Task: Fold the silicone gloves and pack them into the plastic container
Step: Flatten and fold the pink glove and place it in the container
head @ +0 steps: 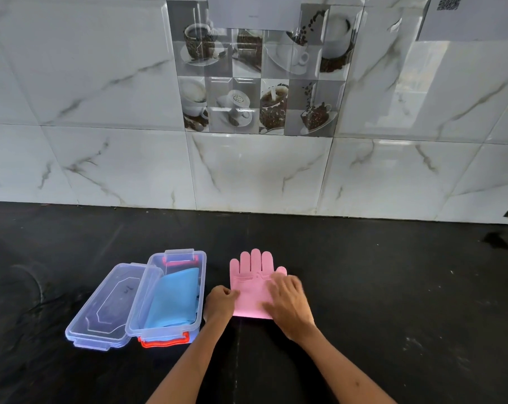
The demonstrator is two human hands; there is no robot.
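A pink silicone glove [251, 279] lies flat on the black counter, fingers pointing toward the wall. My left hand [221, 301] pinches the glove's left edge near the cuff. My right hand [289, 304] rests flat, fingers spread, on the glove's right side and covers part of it. To the left stands a clear plastic container [202, 275] with red latches. A folded blue glove [174, 298] lies inside it.
The container's clear lid [107, 307] lies upturned against its left side. The black counter [392, 287] runs back to a marble-tiled wall [247, 170] with coffee-picture tiles. A small dark object [496, 239] sits far right.
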